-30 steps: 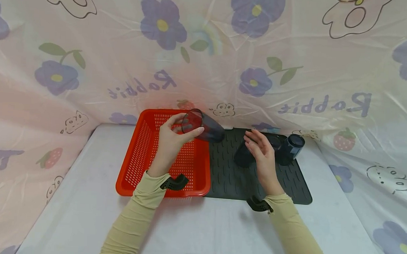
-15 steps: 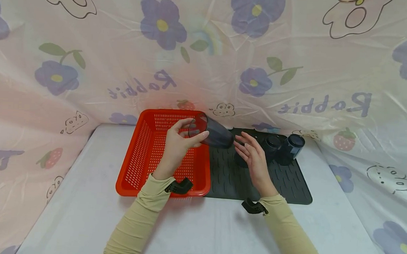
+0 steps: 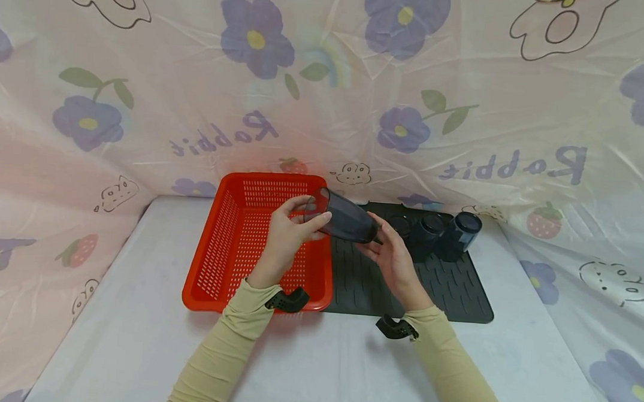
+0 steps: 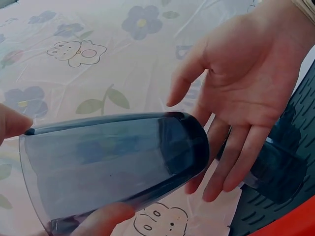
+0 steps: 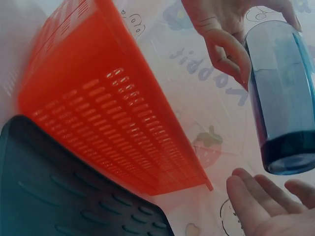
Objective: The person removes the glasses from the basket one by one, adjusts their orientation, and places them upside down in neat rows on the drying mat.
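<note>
A clear grey-blue drinking glass (image 3: 349,219) is held tilted in the air above the right side of the red basket and the dark mat. My left hand (image 3: 284,240) grips it near the rim, thumb on one side and fingers on the other. Close to the glass's base is my right hand (image 3: 397,259). In the left wrist view this right hand (image 4: 246,83) has its palm turned up and fingers extended beside the base. From the right wrist, a small gap shows between the base of the glass (image 5: 285,103) and the fingertips (image 5: 238,174).
A red perforated basket (image 3: 188,297) stands on the white table (image 3: 315,362), left of a dark ridged mat (image 3: 361,286). Three dark glasses, the nearest to the right edge being a glass (image 3: 461,234), stand on the mat's back right part. A patterned curtain (image 3: 326,105) hangs behind.
My left hand has brought the glass to the right and slightly down, away from over the basket's middle. My right hand has moved left to the glass's base, uncovering the dark glasses behind it.
</note>
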The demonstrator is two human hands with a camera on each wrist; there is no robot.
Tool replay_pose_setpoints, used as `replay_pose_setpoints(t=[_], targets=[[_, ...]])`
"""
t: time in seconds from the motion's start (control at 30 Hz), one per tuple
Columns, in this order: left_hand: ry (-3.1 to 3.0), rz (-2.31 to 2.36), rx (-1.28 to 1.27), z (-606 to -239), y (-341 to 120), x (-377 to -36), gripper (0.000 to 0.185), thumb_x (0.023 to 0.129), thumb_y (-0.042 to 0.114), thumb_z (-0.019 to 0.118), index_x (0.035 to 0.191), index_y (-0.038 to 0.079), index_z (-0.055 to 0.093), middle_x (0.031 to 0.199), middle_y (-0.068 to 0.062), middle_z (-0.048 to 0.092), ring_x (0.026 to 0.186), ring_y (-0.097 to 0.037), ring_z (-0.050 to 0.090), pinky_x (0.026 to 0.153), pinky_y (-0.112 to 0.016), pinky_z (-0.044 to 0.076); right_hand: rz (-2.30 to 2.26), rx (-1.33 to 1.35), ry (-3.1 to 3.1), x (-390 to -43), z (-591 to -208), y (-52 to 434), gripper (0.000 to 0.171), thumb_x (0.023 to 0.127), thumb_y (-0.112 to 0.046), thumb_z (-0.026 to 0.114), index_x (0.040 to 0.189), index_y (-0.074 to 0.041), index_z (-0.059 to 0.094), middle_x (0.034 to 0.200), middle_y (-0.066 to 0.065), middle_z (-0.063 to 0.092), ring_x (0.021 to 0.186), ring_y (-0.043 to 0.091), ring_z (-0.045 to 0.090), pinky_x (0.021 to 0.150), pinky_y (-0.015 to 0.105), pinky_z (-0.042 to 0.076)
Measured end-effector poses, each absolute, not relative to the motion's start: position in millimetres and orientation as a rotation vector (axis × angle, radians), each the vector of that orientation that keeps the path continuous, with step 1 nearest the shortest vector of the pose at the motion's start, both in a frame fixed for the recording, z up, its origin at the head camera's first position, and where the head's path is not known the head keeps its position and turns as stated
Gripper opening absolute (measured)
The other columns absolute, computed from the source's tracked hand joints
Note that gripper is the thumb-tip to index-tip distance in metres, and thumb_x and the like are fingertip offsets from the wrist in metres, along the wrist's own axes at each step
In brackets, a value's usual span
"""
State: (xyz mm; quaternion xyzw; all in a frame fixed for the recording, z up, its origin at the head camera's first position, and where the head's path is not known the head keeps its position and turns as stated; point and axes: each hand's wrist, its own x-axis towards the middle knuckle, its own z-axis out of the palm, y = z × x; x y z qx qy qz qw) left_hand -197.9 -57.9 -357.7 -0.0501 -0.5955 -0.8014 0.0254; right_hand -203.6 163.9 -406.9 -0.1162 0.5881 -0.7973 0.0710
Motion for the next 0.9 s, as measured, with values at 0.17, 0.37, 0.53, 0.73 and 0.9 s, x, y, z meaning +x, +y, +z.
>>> replay_pose_setpoints(t=[0.17, 0.37, 0.53, 0.73, 0.9], targets=[[-1.837, -2.482, -0.157, -360.5, -56.1, -197.9, 0.054, 0.083, 0.009, 0.075, 0.130, -0.001, 0.049, 0.118, -0.019, 0.051, 0.083, -0.027, 0.062, 0.069, -0.042, 0.057, -2.414, -0.345, 1.680, -204.7, -406.6, 161.8, 0.048, 0.106, -0.035, 0.025, 0.144, -0.010, 0.042, 0.135, 0.018, 0.046, 0.108, 0.030, 0.062, 0.097, 0.044, 0.044], [-1.882, -2.489, -0.122, -362.4, -55.2, -197.3, 0.056, 0.083, 0.012, 0.076, 0.130, 0.000, 0.049, 0.117, -0.019, 0.050, 0.084, -0.031, 0.063, 0.072, -0.042, 0.056, -2.405, -0.326, 1.676, -205.9, -408.4, 161.8, 0.043, 0.105, -0.034, 0.034, 0.138, -0.009, 0.046, 0.134, 0.016, 0.045, 0.110, 0.031, 0.059, 0.097, 0.043, 0.045], [-1.916, -2.537, -0.127, -363.3, -56.4, -197.0, 0.056, 0.084, 0.010, 0.075, 0.131, 0.000, 0.048, 0.118, -0.019, 0.047, 0.082, -0.031, 0.065, 0.074, -0.043, 0.056, -2.387, -0.304, 1.707, -206.2, -407.6, 163.2, 0.039, 0.103, -0.026, 0.044, 0.136, -0.005, 0.045, 0.132, 0.014, 0.045, 0.106, 0.027, 0.061, 0.094, 0.040, 0.047], [-1.964, -2.574, -0.148, -362.3, -60.4, -196.9, 0.058, 0.088, 0.013, 0.071, 0.136, -0.002, 0.043, 0.121, -0.021, 0.045, 0.086, -0.025, 0.064, 0.079, -0.044, 0.054, -2.382, -0.251, 1.746, -204.6, -400.5, 165.5, 0.043, 0.100, -0.025, 0.052, 0.137, -0.005, 0.043, 0.131, 0.014, 0.046, 0.100, 0.024, 0.064, 0.092, 0.040, 0.049], [-2.014, -2.590, -0.172, -363.0, -63.7, -198.0, 0.057, 0.088, 0.018, 0.070, 0.135, -0.001, 0.044, 0.119, -0.017, 0.048, 0.093, -0.026, 0.063, 0.084, -0.043, 0.053, -2.387, -0.224, 1.763, -204.2, -395.6, 168.2, 0.049, 0.098, -0.026, 0.056, 0.139, -0.004, 0.041, 0.131, 0.014, 0.046, 0.100, 0.022, 0.063, 0.091, 0.039, 0.050]])
